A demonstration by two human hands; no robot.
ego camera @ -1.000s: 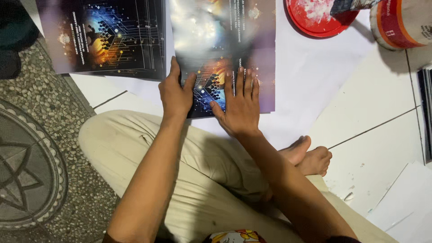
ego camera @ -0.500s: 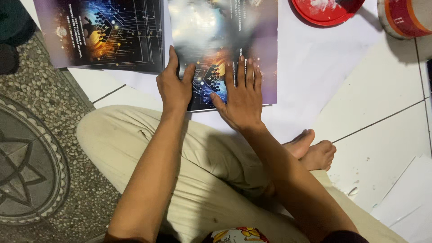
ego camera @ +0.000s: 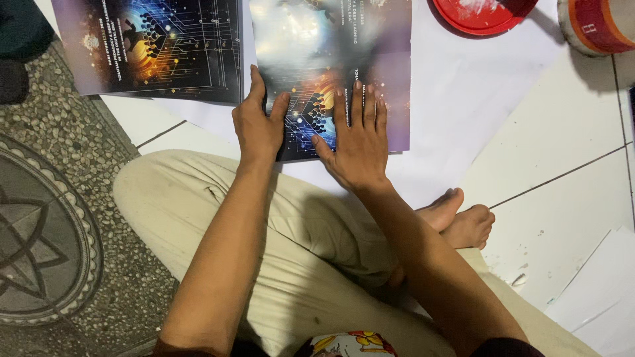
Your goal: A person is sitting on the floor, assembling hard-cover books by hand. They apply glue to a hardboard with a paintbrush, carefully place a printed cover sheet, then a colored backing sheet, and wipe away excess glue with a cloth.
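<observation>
Left of the glossy printed cover (ego camera: 331,73) lies a second dark print (ego camera: 149,46). The left hand (ego camera: 258,125) presses flat, fingers spread, on the cover's left edge. The right hand (ego camera: 354,142) lies open and flat on its lower middle; a red lid (ego camera: 479,13) sits beyond its right side.

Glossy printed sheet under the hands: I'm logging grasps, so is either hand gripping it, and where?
Neither grips it. Both the left hand and the right hand press flat, palms down, on the near edge of the glossy printed sheet on the floor.

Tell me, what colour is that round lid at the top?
Red, with white smears inside; the lid shows in the head view.
</observation>
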